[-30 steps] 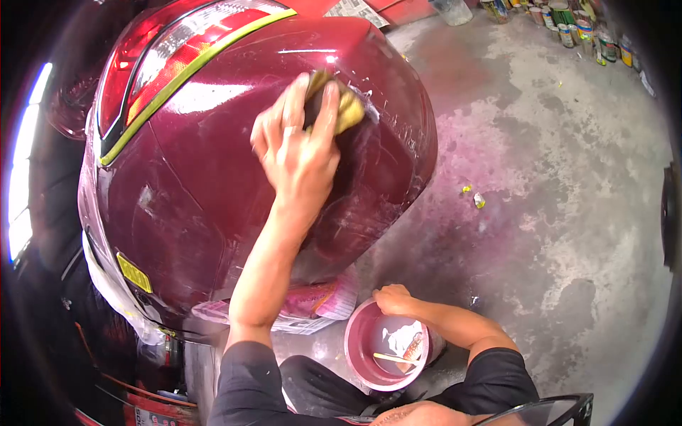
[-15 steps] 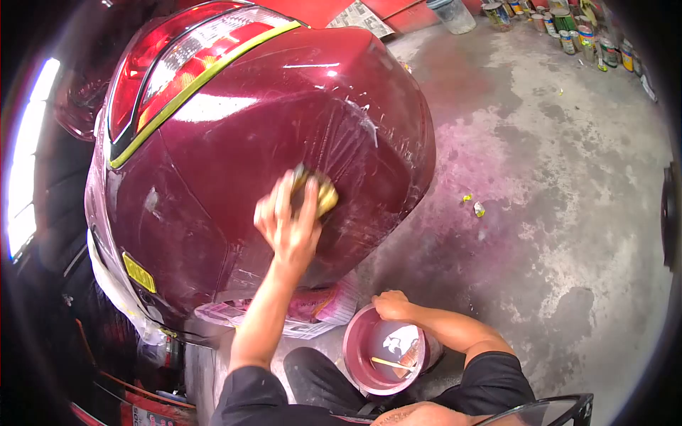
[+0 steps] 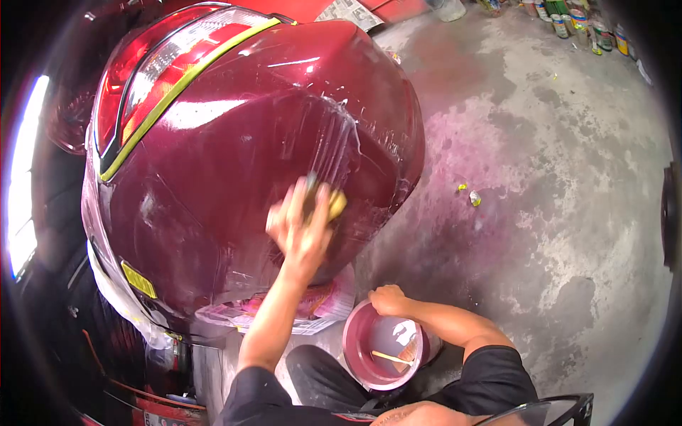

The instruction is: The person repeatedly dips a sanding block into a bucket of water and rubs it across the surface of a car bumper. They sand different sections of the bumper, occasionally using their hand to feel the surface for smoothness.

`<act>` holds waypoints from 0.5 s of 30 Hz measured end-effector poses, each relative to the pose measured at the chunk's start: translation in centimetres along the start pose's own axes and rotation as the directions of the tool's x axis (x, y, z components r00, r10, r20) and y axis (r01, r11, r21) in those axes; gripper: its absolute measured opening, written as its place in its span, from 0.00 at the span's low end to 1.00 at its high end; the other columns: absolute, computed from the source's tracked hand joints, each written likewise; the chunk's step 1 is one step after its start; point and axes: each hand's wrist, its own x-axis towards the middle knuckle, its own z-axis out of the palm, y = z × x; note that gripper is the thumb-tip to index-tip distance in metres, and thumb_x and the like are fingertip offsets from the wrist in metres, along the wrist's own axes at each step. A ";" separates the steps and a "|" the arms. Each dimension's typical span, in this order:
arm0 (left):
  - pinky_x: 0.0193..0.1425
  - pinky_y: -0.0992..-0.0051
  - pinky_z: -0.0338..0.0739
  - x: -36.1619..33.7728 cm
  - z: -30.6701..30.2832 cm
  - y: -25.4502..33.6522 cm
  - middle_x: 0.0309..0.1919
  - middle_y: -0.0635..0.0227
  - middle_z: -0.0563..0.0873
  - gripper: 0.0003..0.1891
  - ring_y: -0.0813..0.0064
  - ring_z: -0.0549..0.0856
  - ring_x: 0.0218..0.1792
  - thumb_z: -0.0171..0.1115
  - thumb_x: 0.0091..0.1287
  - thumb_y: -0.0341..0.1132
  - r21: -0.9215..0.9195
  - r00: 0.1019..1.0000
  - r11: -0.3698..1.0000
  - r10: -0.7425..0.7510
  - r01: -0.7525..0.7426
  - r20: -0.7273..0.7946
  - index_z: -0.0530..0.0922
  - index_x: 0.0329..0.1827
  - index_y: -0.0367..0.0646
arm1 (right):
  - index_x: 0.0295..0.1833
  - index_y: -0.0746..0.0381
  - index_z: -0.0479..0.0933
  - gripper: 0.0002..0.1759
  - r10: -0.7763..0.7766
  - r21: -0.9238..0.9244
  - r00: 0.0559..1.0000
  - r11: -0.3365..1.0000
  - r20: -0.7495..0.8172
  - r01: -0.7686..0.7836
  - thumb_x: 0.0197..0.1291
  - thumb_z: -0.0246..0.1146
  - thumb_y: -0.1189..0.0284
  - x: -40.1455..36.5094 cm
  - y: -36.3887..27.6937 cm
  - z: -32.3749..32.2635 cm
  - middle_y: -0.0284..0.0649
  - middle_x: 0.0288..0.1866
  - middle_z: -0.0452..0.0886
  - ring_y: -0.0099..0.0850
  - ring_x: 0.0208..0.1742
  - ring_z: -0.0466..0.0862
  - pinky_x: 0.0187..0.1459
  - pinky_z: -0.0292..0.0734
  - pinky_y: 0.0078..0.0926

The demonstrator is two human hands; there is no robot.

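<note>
Left hand (image 3: 302, 231) slid lower on maroon bumper (image 3: 227, 149), fingers (image 3: 286, 211) clutching yellow sponge (image 3: 334, 203), right hand (image 3: 387, 299) gripping pink bucket (image 3: 351, 344) rim

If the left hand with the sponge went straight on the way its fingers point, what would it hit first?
Likely nothing solid, depth unclear: the left hand and sponge would slide up the red car panel through white wet streaks.

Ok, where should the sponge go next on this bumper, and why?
Probably sweep the sponge upward: the left hand presses it low on the bumper, while white streaks sit above it; the right hand grips the bucket.
</note>
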 end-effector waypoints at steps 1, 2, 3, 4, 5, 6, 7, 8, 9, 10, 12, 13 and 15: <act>0.61 0.60 0.71 4.8 0.8 1.3 0.65 0.56 0.80 0.26 0.59 0.81 0.61 0.66 0.53 0.26 -0.020 1.000 1.000 0.009 -0.009 -0.002 0.86 0.58 0.51 | 0.42 0.66 0.82 0.12 0.004 -0.006 0.999 1.000 0.036 -0.004 0.53 0.64 0.72 0.3 0.2 0.2 0.53 0.35 0.88 0.53 0.41 0.89 0.43 0.83 0.52; 0.62 0.60 0.71 7.9 1.5 2.5 0.67 0.56 0.79 0.26 0.59 0.80 0.62 0.65 0.53 0.27 -0.039 1.000 0.999 0.009 -0.008 0.010 0.85 0.59 0.51 | 0.42 0.66 0.82 0.12 0.003 -0.003 0.999 1.000 0.051 -0.003 0.53 0.64 0.72 0.2 0.0 0.1 0.53 0.35 0.88 0.53 0.41 0.89 0.43 0.83 0.52; 0.63 0.59 0.71 9.0 2.6 3.1 0.67 0.56 0.78 0.27 0.60 0.80 0.63 0.65 0.54 0.27 -0.020 1.000 1.000 0.018 -0.018 0.006 0.84 0.61 0.51 | 0.42 0.66 0.83 0.12 0.008 -0.007 0.998 1.000 0.060 -0.008 0.53 0.64 0.72 0.1 -0.2 -0.5 0.53 0.35 0.88 0.53 0.41 0.89 0.43 0.83 0.52; 0.64 0.58 0.71 9.6 3.2 3.4 0.68 0.56 0.77 0.28 0.60 0.79 0.64 0.65 0.54 0.28 -0.006 0.999 0.999 0.038 -0.038 -0.006 0.82 0.62 0.51 | 0.43 0.66 0.83 0.13 0.017 -0.010 0.998 1.000 0.057 -0.017 0.53 0.64 0.72 0.0 -0.4 -1.1 0.53 0.36 0.88 0.53 0.41 0.89 0.43 0.83 0.52; 0.66 0.58 0.67 8.3 2.9 2.4 0.71 0.58 0.75 0.34 0.58 0.76 0.67 0.66 0.49 0.27 -0.005 0.996 0.996 0.089 -0.089 0.018 0.81 0.66 0.53 | 0.44 0.66 0.83 0.14 0.034 -0.012 0.998 0.999 0.059 -0.033 0.52 0.64 0.71 -0.1 -0.6 -1.3 0.54 0.37 0.88 0.53 0.42 0.89 0.43 0.83 0.52; 0.64 0.57 0.69 5.9 1.0 2.0 0.68 0.56 0.77 0.31 0.58 0.79 0.64 0.68 0.51 0.27 -0.073 0.994 0.996 0.065 -0.059 0.086 0.83 0.63 0.52 | 0.44 0.66 0.83 0.14 0.034 -0.011 0.998 0.999 0.058 -0.033 0.52 0.64 0.71 -0.2 -0.7 -0.9 0.54 0.37 0.88 0.53 0.42 0.89 0.43 0.83 0.52; 0.63 0.56 0.70 -2.7 0.2 -0.8 0.67 0.54 0.78 0.32 0.58 0.81 0.61 0.70 0.49 0.28 -0.054 0.998 0.998 0.031 -0.029 0.051 0.84 0.63 0.52 | 0.44 0.66 0.83 0.14 0.037 -0.005 0.999 0.999 0.029 -0.037 0.52 0.65 0.71 -0.4 -0.5 -0.6 0.54 0.37 0.88 0.53 0.42 0.89 0.43 0.83 0.52; 0.62 0.56 0.72 -8.4 -0.2 -2.8 0.65 0.51 0.80 0.33 0.59 0.83 0.58 0.71 0.48 0.30 0.062 0.995 0.996 0.065 -0.070 0.082 0.84 0.63 0.52 | 0.44 0.66 0.83 0.14 0.053 0.008 0.999 0.999 -0.011 -0.052 0.52 0.65 0.71 0.0 -0.3 -0.6 0.54 0.36 0.88 0.54 0.42 0.89 0.43 0.83 0.52; 0.63 0.56 0.71 -6.4 0.1 -2.4 0.65 0.52 0.80 0.33 0.59 0.82 0.58 0.70 0.48 0.29 0.016 0.995 0.996 0.088 -0.089 0.039 0.84 0.63 0.52 | 0.44 0.66 0.83 0.14 0.064 0.012 0.998 0.998 -0.026 -0.064 0.52 0.65 0.71 0.6 0.2 -0.8 0.54 0.36 0.88 0.54 0.42 0.89 0.43 0.83 0.52; 0.63 0.56 0.71 -5.1 0.0 -1.6 0.65 0.53 0.80 0.33 0.58 0.81 0.59 0.70 0.48 0.29 -0.018 0.996 0.996 0.084 -0.084 0.018 0.84 0.63 0.52 | 0.44 0.66 0.83 0.14 0.030 -0.013 1.000 0.999 -0.001 -0.030 0.52 0.65 0.71 0.5 0.3 -0.3 0.53 0.36 0.88 0.53 0.42 0.89 0.43 0.83 0.52; 0.66 0.56 0.70 2.4 1.1 1.4 0.66 0.55 0.79 0.32 0.57 0.79 0.61 0.67 0.48 0.26 -0.055 0.996 0.996 0.076 -0.073 0.052 0.83 0.63 0.51 | 0.44 0.66 0.83 0.14 0.000 -0.029 1.000 1.000 0.029 0.001 0.52 0.65 0.71 0.6 0.1 -0.5 0.53 0.36 0.88 0.53 0.42 0.89 0.42 0.83 0.52; 0.66 0.57 0.71 5.3 2.2 2.9 0.65 0.57 0.80 0.30 0.58 0.80 0.61 0.66 0.52 0.27 -0.041 0.996 0.996 0.083 -0.082 0.028 0.83 0.63 0.51 | 0.44 0.66 0.83 0.14 0.025 -0.031 0.999 0.999 0.045 -0.023 0.52 0.65 0.71 0.3 -0.3 -1.0 0.53 0.36 0.88 0.53 0.42 0.89 0.42 0.83 0.52; 0.70 0.56 0.68 6.4 3.3 4.0 0.64 0.59 0.81 0.29 0.60 0.81 0.61 0.66 0.54 0.27 -0.050 0.998 0.997 0.066 -0.066 -0.002 0.82 0.64 0.51 | 0.44 0.65 0.83 0.14 0.049 -0.038 0.997 0.998 0.065 -0.047 0.53 0.65 0.72 0.0 -0.3 -0.7 0.53 0.37 0.88 0.52 0.42 0.89 0.42 0.83 0.51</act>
